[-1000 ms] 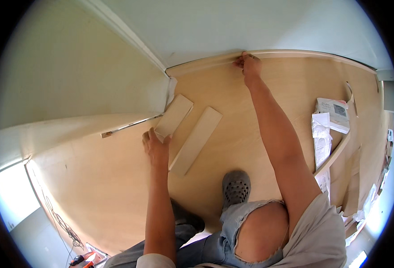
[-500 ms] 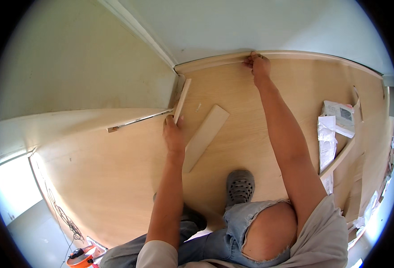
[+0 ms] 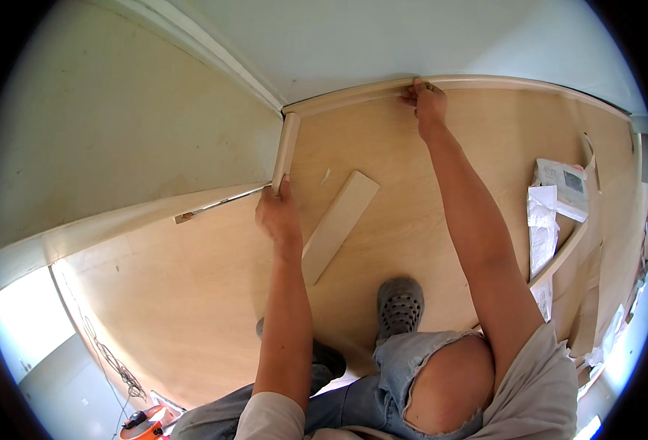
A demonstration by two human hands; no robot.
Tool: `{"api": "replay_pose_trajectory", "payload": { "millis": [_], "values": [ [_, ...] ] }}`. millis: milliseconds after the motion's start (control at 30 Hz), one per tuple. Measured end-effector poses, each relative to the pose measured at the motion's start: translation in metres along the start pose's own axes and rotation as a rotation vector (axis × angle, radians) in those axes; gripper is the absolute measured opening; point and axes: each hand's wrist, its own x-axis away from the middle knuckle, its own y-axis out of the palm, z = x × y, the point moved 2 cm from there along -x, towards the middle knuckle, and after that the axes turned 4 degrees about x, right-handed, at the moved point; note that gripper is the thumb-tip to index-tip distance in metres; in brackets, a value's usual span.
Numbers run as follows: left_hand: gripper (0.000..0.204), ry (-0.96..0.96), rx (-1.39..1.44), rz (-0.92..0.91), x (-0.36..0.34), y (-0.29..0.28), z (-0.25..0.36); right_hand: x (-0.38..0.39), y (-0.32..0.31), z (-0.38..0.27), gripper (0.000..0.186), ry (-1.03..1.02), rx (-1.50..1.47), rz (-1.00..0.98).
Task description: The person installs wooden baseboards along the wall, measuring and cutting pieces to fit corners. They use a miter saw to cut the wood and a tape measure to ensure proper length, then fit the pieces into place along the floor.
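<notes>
We see the short strip (image 3: 287, 143) left of the upper centre of the frame, standing at the foot of the greenish wall (image 3: 155, 110), its far end at the corner where the long strip (image 3: 353, 97) begins. The left hand (image 3: 278, 213) grasps the short strip's near end, thumb on one side and fingers on the other. The right hand (image 3: 428, 103), at the upper centre, has its fingertips on the long strip, which follows the foot of the pale blue wall (image 3: 412, 37); we cannot tell whether those fingers pinch it or only press. We judge the step in hand to be fitting the short piece into the corner while the long one is steadied. As we read it, the next move calls for the left hand to square the short strip to the wall and bring its far end flush with the long strip; whether a gap remains at that joint is too small for us to tell. A loose board (image 3: 342, 220) lies slanted on the wooden floor (image 3: 412, 198) at mid-frame, just beside the left forearm, and a wrapped package (image 3: 562, 187) lies well apart at the right.
</notes>
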Motion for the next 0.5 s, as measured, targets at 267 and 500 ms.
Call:
{"api": "replay_pose_trajectory", "payload": {
  "millis": [267, 500],
  "values": [
    [0.046, 0.001, -0.007, 0.001, -0.004, -0.003, 0.001, 0.009, 0.017, 0.02, 0.028, -0.035, -0.014, -0.095],
    [0.048, 0.016, -0.022, 0.0, -0.006, -0.007, -0.005, 0.08, 0.118, 0.047, 0.05, -0.174, 0.411, -0.469]
  ]
}}
